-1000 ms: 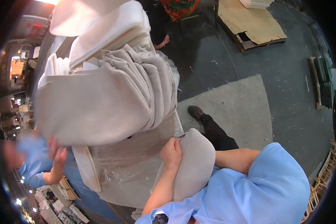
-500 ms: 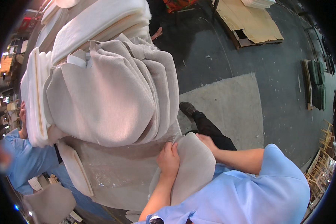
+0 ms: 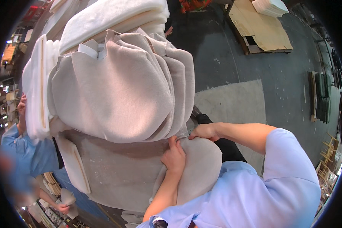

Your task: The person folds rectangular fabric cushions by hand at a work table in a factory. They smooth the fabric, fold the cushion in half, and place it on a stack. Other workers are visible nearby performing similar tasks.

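Observation:
A rounded beige fabric cushion cover [image 3: 201, 161] lies against my front at the table's near right edge. My left hand [image 3: 174, 156] is closed on its far left edge, thumb and fingertips pinched together. Close beside it, my right hand [image 3: 204, 132] is curled with its fingers pinching the same far edge. A thin dark line runs along the edge between the fingertips; what it is I cannot make out. Just beyond my hands stands a stack of similar beige covers [image 3: 117, 87], its lower edge close to my left fingertips.
Clear plastic sheeting covers the table [image 3: 114, 171]. White padding [image 3: 110, 22] is piled behind the stack, with more upright padding [image 3: 36, 91] at left. A co-worker in a blue shirt [image 3: 30, 152] stands at the left. Cardboard [image 3: 258, 24] lies on a low platform at the far right.
My right hand has moved left along the cover's far edge, from its right side to beside my left hand. My left hand keeps its grip. The co-worker's lower hand now shows, holding a pale piece.

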A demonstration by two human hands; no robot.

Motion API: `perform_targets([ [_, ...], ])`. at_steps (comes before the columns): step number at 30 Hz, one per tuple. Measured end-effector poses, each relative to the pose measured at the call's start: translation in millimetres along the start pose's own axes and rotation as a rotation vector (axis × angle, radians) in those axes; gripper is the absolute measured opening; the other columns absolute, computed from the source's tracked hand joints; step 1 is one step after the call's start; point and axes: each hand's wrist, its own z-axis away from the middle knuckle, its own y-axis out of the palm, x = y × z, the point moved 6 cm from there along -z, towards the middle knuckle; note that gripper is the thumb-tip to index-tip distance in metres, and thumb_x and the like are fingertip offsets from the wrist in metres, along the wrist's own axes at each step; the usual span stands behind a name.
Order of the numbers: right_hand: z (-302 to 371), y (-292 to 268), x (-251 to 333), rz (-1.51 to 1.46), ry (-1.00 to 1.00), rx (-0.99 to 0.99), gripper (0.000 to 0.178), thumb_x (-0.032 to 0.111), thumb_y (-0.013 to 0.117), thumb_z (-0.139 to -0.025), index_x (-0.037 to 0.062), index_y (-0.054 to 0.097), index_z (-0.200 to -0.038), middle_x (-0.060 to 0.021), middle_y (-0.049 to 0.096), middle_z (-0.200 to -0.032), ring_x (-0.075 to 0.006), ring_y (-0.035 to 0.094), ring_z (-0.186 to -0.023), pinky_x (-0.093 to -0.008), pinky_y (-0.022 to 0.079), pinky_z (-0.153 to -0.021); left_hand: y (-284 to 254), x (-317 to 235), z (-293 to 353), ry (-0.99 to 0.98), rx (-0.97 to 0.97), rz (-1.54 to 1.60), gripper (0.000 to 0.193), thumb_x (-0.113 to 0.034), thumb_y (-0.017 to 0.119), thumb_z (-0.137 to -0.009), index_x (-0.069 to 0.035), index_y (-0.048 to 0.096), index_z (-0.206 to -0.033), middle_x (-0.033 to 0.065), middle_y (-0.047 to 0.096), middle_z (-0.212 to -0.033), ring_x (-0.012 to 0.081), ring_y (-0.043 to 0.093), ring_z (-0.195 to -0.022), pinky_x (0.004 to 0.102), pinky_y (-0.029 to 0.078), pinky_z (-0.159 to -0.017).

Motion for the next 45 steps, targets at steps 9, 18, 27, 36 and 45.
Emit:
perform_targets([
  [9, 3.6, -4.9, 1.9, 0.11, -0.089, 0.094, 0.061, 0.064, 0.046, -0.107, 0.0103, 0.07, -0.123, -0.0007, 0.07, -0.098, -0.0143, 0.064, -0.069, -0.0339, 0.051, -0.058, -19.1, 18.7, 20.0, 0.134, -0.04, 0.105, 0.029, -0.022, 0.062, -0.104, -0.015, 0.057, -0.131, 0.018, 0.076, -0.104, 0.0448, 0.073, -0.091, 0.0554, 0.055, -0.075],
  [18, -2.1, 1.7, 8.1, 0.349, -0.124, 0.073, 0.05, 0.059, 0.048, -0.109, 0.0157, 0.064, -0.089, 0.0025, 0.051, -0.068, -0.0133, 0.043, -0.05, -0.0311, 0.031, -0.045, -16.7, 48.6, 42.6, -0.005, -0.106, -0.002, 0.022, -0.023, 0.059, -0.107, -0.009, 0.059, -0.124, 0.0175, 0.075, -0.104, 0.045, 0.071, -0.09, 0.0538, 0.054, -0.075],
  [27, 6.5, 9.5, 8.2, 0.227, -0.001, 0.047, 0.051, 0.057, 0.046, -0.109, 0.0225, 0.05, -0.071, 0.008, 0.038, -0.059, -0.0062, 0.03, -0.044, -0.0268, 0.021, -0.044, -87.7, 96.5, 122.6, -0.082, 0.619, 0.223, 0.052, -0.038, 0.048, -0.113, -0.004, 0.056, -0.152, 0.0254, 0.052, -0.158, 0.0355, 0.045, -0.151, 0.041, 0.033, -0.125],
  [36, 8.6, 23.7, 10.6, 0.262, 0.06, 0.036, 0.05, 0.057, 0.049, -0.106, 0.0232, 0.057, -0.07, 0.0068, 0.046, -0.062, -0.0061, 0.03, -0.042, -0.0267, 0.018, -0.043, -92.2, 201.5, 215.9, -0.61, 0.471, 0.601, 0.072, -0.049, 0.053, -0.11, -0.001, 0.04, -0.163, 0.0172, 0.042, -0.169, 0.0321, 0.043, -0.153, 0.0409, 0.034, -0.125],
  [45, 38.7, 13.1, -15.2, 0.348, -0.103, 0.014, 0.053, 0.068, 0.068, -0.097, 0.0226, 0.074, -0.125, 0.0031, 0.075, -0.117, -0.0128, 0.072, -0.098, -0.0361, 0.059, -0.08, -54.3, 196.3, 322.2, -0.859, -0.637, 1.824, 0.067, -0.048, 0.061, -0.107, -0.009, 0.047, -0.16, 0.0095, 0.052, -0.161, 0.032, 0.049, -0.146, 0.046, 0.042, -0.12],
])
